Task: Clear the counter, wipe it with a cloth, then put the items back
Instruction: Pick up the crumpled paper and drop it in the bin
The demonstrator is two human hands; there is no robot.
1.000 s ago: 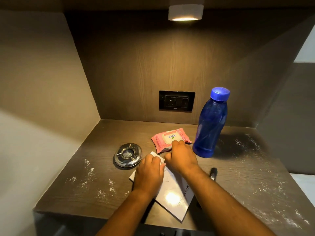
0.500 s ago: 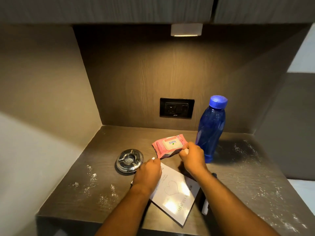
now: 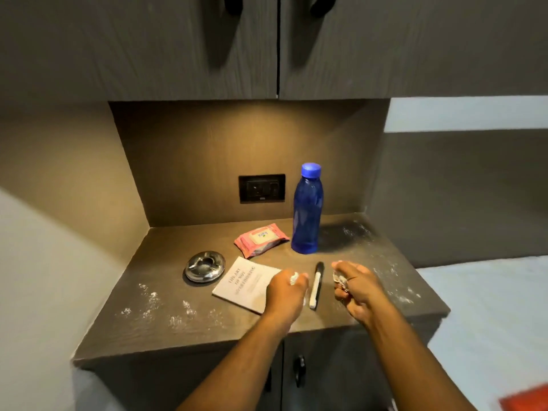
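Observation:
A dark wooden counter [image 3: 166, 295] carries white powder specks at its front left and right. On it stand a blue bottle [image 3: 307, 209], a pink wipes pack [image 3: 261, 239], a steel ashtray [image 3: 204, 266], a grey booklet [image 3: 247, 282] and a black-and-white pen [image 3: 316, 284]. My left hand [image 3: 286, 292] hovers over the booklet's right edge, its fingers closed on a small white scrap. My right hand [image 3: 355, 287] is right of the pen, pinching a small crumpled white piece. What the pieces are I cannot tell.
A black socket plate [image 3: 261, 188] sits in the back wall. Upper cabinet doors [image 3: 278, 46] hang above the niche, and lower doors with a black handle [image 3: 299, 370] are below the counter. A pale surface [image 3: 486, 321] lies to the right, with something red [image 3: 526, 400] at the corner.
Both hands have drawn back toward me from the wipes pack and booklet, each holding a small white piece. The view has pulled back and up, showing the cabinets. The pen is now fully visible.

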